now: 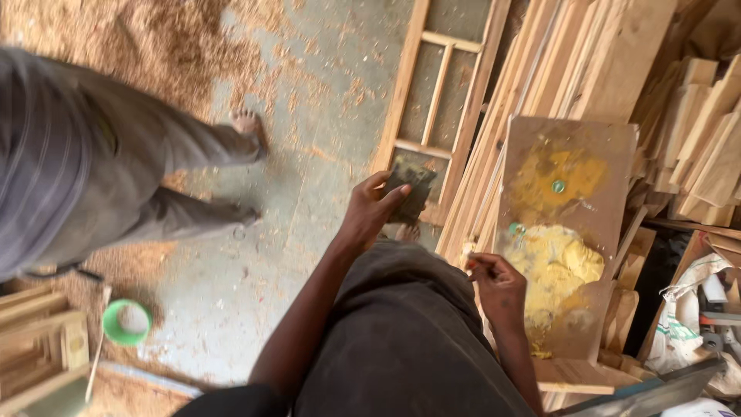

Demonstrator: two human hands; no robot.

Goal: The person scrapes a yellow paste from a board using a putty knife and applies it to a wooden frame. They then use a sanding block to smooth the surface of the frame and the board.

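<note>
**Scraper in your left hand, filler board at your right**

Your left hand (369, 210) pinches a dark flat scraper (409, 190) between thumb and fingers, raised over your knee. Your right hand (498, 284) is loosely curled at the edge of the board (594, 232), fingertips pinched together on a speck of yellow filler (554, 266) heaped there. The hands are apart. Another person (93, 162) stands to your left, near a green bowl (126, 322) on the sawdust floor

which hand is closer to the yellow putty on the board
The right hand, at the edge of the yellow putty. The left hand is farther left, holding a dark scraper.
</note>
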